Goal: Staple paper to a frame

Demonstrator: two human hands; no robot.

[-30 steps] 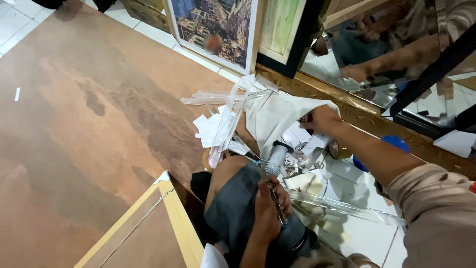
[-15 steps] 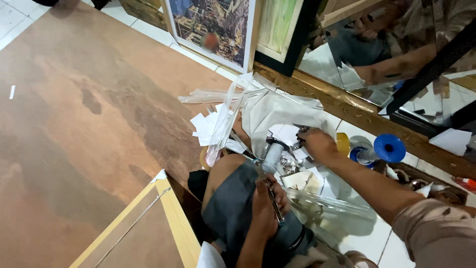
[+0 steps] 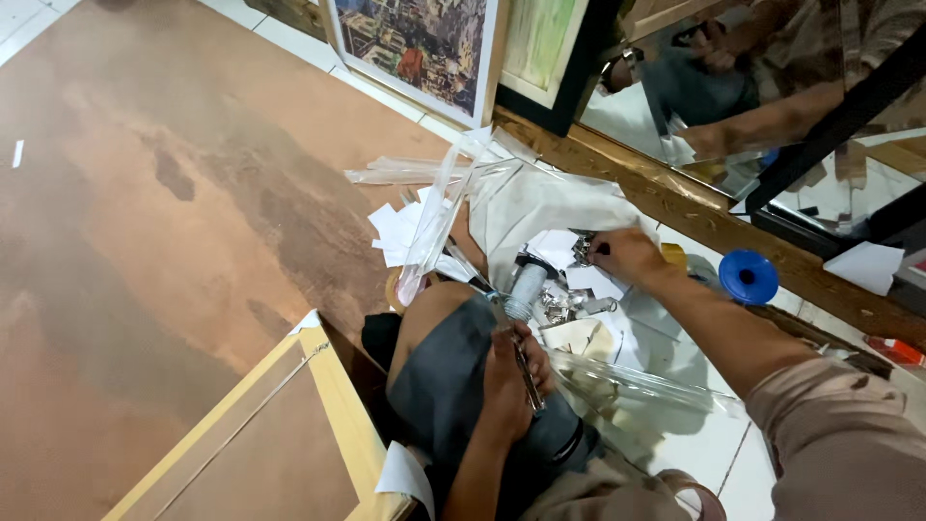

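Observation:
My right hand (image 3: pixel 629 256) reaches out over a heap of white paper scraps (image 3: pixel 405 232) and small metal pieces (image 3: pixel 564 304) on the floor. Its fingertips pinch a small dark metal clip (image 3: pixel 582 247). My left hand (image 3: pixel 509 371) rests on my bent knee in grey shorts and grips a thin metal tool (image 3: pixel 528 378) that points down. A white and silver cylinder (image 3: pixel 526 289) stands just beyond the left hand, between the two hands.
A wooden picture frame (image 3: pixel 333 405) with a brown backing lies at the lower left. Clear plastic wrapping (image 3: pixel 439 207) sprawls across the heap. A blue disc (image 3: pixel 748 277) lies by a wood-framed mirror (image 3: pixel 675 198) leaning at the right. Framed pictures (image 3: pixel 415 43) stand at the back.
My right hand has shifted slightly over the heap, and a small metal clip now shows at its fingertips. The left hand has stayed on the knee with the tool.

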